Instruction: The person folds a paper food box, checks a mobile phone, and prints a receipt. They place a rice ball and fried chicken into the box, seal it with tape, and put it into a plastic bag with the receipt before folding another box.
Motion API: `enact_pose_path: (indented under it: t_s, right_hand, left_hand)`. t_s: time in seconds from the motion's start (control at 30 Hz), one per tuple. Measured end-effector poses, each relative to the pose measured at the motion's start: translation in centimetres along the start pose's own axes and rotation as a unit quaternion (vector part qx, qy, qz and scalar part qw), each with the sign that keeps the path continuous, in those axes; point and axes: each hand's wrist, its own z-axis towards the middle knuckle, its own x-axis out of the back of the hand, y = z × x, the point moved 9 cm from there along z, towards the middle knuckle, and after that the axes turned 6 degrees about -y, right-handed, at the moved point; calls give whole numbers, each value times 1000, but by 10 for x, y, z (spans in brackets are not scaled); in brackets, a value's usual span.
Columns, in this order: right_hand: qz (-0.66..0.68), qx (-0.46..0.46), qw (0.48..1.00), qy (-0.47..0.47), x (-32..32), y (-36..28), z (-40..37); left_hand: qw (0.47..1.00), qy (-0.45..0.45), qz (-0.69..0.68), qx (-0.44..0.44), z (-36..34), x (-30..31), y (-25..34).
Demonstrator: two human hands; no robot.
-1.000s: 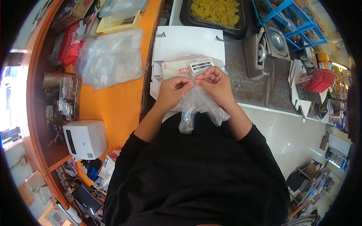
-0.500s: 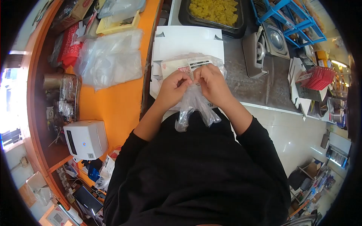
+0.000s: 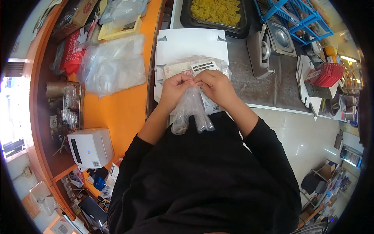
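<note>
A clear plastic bag (image 3: 191, 113) hangs its two handle ends towards my body, its neck gathered at the fingertips. My left hand (image 3: 174, 90) pinches the bag from one side, thumb and fingers together. From the other side my right hand (image 3: 216, 86) pinches it too, and the fingertips of both hands meet. Inside the bag, behind the hands, lies a pale box (image 3: 173, 70) with red print. A white printed slip (image 3: 210, 106) runs down the bag, partly covered by my right hand. Beneath is a stack of flat white cardboard (image 3: 193, 43).
Yellow food fills a black-rimmed tray (image 3: 246, 15) at the back. A metal dispenser (image 3: 258, 54) and blue rack (image 3: 274, 11) stand right, with red packets (image 3: 328, 75) beyond. On the orange counter (image 3: 117, 111) are plastic bags (image 3: 115, 66) and a white printer (image 3: 91, 147).
The bag's handle ends have swung slightly left and sit closer together. My fingertips have drawn together at the neck. More of the printed slip shows beside my right hand.
</note>
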Motion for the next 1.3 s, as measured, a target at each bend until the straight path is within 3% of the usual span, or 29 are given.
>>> enact_pose_path:
  t_s: [0.13,0.3,0.4,0.5,0.6,0.67,0.73,0.8,0.9,0.93,1.0,1.03,1.13,1.2,1.27,1.3]
  right_hand:
    - [3,18,997,69,8,-3,-1]
    - [-52,40,997,-29,-7,0,7]
    - [-108,55,991,-49,-5,-4,10]
    - [-104,15,994,-2,14,6,11]
    - [-88,13,996,9,17,9,15]
    - [-89,12,996,-1,11,6,15]
    - [-94,0,995,-16,3,8,14]
    - [-138,-3,990,13,7,0,14]
    - [-154,-34,986,43,12,10,10]
    - [-153,-49,986,47,15,18,5]
    - [-46,-149,976,151,44,51,-16]
    - [9,-197,959,202,57,68,-31]
    - [14,-406,913,25,58,84,-79]
    - [117,-337,930,-92,4,97,-115]
    - [187,-245,950,-49,-13,62,-120]
    - [153,-212,965,-35,-19,56,-120]
  left_hand:
    - [1000,-18,-6,20,1,-3,2]
    - [998,-42,48,8,5,-2,-1]
    - [997,-68,-4,-49,7,-10,7]
    - [969,-25,240,-51,2,-1,12]
    - [961,-12,250,-113,0,-9,21]
    - [982,-6,170,-80,-8,-17,30]
    - [974,-12,194,-112,-7,-25,46]
    - [928,-32,317,-192,-13,-35,56]
    - [884,-28,397,-244,-13,-30,54]
    - [909,-14,365,-198,-11,-21,44]
    - [949,15,298,-106,-10,-5,34]
    - [917,26,383,-105,-12,-4,38]
    - [950,99,281,-92,-23,20,22]
    - [944,53,323,-49,-32,19,15]
    - [925,-55,370,-69,-43,-16,32]
    - [914,-115,370,-117,-52,-51,60]
